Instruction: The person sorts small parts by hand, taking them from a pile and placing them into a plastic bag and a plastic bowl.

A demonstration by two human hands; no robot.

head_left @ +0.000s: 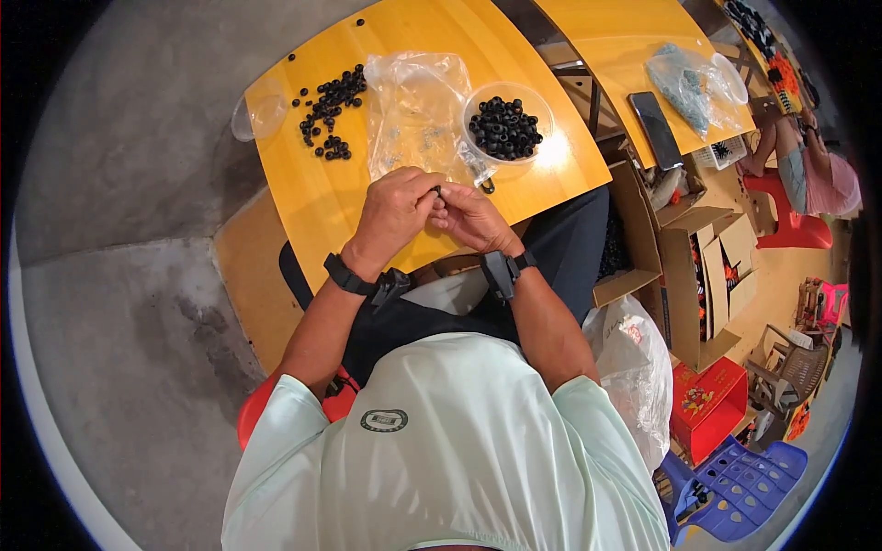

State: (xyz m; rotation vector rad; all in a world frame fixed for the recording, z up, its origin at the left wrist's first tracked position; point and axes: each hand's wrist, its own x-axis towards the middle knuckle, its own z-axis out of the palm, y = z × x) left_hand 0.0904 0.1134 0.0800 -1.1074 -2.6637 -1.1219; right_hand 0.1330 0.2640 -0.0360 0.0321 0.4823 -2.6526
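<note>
Together, both hands' fingers (424,196) pinch one small black rubbery ring (436,191) above the glossy wooden table (312,197).

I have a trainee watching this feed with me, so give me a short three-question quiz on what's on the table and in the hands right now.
1. True or false: the left hand and right hand meet around one small black ring.
2. Where are most black rings gathered? A) clear bowl B) phone C) red box
3. What lies between the loose rings and the bowl?

Key: 1 true. 2 A. 3 a clear plastic bag.
</note>
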